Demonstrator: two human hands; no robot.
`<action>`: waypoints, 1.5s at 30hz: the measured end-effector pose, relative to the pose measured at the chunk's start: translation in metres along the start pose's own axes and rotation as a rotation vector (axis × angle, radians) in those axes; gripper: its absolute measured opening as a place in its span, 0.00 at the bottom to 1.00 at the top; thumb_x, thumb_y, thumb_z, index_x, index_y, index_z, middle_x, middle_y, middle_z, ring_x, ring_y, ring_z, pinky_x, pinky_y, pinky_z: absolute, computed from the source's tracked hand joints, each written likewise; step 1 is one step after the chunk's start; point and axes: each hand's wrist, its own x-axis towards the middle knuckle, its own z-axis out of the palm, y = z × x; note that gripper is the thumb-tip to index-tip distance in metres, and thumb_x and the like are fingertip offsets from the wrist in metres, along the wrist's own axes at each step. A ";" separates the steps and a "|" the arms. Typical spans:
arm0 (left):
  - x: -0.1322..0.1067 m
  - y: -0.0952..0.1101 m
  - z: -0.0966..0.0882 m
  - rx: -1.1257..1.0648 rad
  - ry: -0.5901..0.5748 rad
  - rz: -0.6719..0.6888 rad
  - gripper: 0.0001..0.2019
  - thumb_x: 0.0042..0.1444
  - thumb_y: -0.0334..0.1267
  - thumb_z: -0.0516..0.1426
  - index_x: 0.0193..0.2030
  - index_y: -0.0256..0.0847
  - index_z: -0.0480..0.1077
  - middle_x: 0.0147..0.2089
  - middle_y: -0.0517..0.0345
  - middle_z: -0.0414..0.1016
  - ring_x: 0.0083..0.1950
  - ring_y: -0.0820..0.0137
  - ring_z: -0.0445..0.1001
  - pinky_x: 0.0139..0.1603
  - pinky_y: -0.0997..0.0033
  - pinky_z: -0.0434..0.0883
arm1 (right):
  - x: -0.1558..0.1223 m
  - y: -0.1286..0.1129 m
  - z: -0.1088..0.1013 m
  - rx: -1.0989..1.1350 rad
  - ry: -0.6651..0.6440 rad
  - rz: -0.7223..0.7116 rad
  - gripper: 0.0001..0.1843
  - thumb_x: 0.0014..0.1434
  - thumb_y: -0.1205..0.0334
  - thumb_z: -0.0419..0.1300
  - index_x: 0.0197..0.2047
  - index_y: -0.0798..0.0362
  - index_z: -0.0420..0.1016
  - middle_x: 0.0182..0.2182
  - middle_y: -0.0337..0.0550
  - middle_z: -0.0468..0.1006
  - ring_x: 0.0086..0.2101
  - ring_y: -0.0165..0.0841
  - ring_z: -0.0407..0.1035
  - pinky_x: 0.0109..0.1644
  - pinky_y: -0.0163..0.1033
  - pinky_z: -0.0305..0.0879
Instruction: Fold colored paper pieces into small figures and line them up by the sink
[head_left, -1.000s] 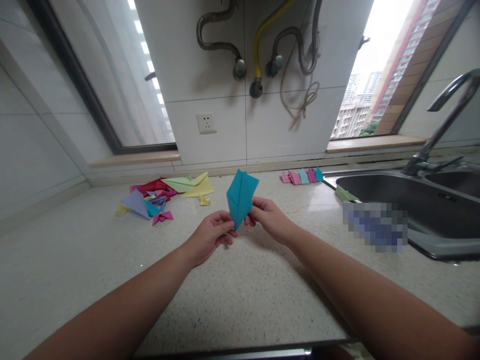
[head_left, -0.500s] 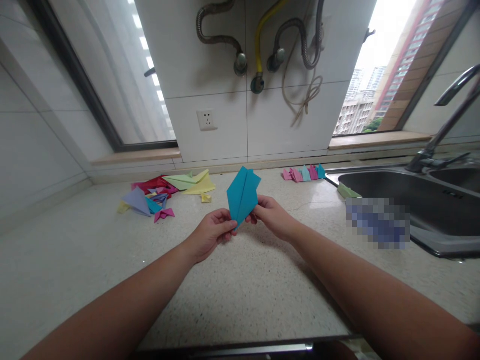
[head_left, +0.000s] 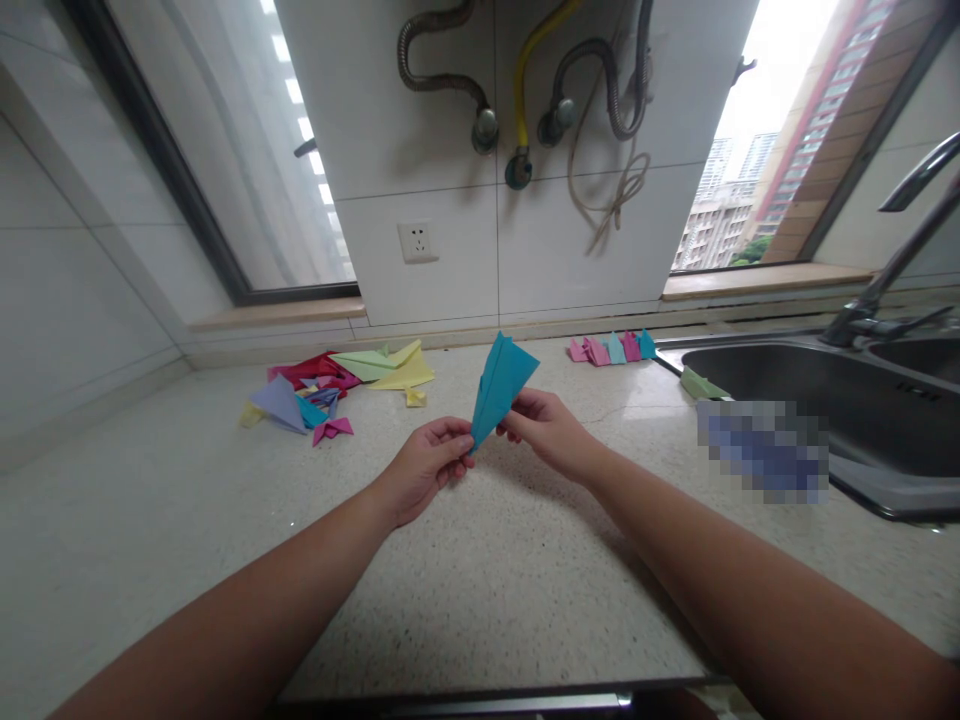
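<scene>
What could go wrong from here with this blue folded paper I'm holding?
Left hand and right hand pinch the blue folded paper only near its lower tip, so a hard squeeze might crumple the point. The sink lies to the right; a slipped paper might land there.

Soft daylight enters from the left window [head_left: 247, 170] and the right window [head_left: 757, 150], whose sky is blown out to white. The speckled tabletop [head_left: 480, 590] is evenly bright, with only faint, diffuse shadows. The blue paper fold [head_left: 501, 385] is sharp. Wide-angle distortion bends the window frames and the faucet [head_left: 911, 247] at the picture's edges. A pixelated patch [head_left: 761, 450] sits near the tabletop's right edge.
</scene>
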 end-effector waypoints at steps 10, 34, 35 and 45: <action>0.000 0.000 0.002 0.010 0.010 0.000 0.16 0.51 0.41 0.67 0.44 0.37 0.73 0.31 0.58 0.72 0.28 0.78 0.70 0.26 0.80 0.64 | 0.002 0.004 -0.004 -0.094 0.111 0.034 0.14 0.59 0.51 0.60 0.31 0.54 0.73 0.25 0.41 0.75 0.24 0.29 0.66 0.30 0.37 0.62; 0.000 -0.005 -0.001 0.111 -0.031 -0.009 0.13 0.56 0.44 0.63 0.33 0.33 0.74 0.30 0.52 0.76 0.26 0.76 0.69 0.24 0.78 0.64 | 0.002 0.006 -0.003 -0.099 0.055 0.068 0.14 0.61 0.53 0.56 0.43 0.52 0.76 0.34 0.42 0.76 0.27 0.28 0.68 0.26 0.34 0.64; 0.000 -0.004 -0.001 0.090 -0.031 -0.012 0.13 0.56 0.44 0.63 0.34 0.33 0.74 0.30 0.52 0.76 0.26 0.76 0.70 0.24 0.79 0.64 | 0.002 0.006 -0.003 -0.075 0.049 0.088 0.14 0.61 0.54 0.56 0.44 0.52 0.76 0.35 0.42 0.76 0.28 0.29 0.69 0.26 0.34 0.64; -0.004 -0.001 0.000 -0.016 -0.133 0.048 0.12 0.60 0.40 0.59 0.47 0.36 0.73 0.35 0.50 0.77 0.29 0.72 0.73 0.23 0.78 0.66 | 0.003 0.012 -0.003 0.081 0.026 0.199 0.14 0.56 0.63 0.61 0.46 0.54 0.77 0.35 0.45 0.79 0.30 0.30 0.71 0.29 0.34 0.66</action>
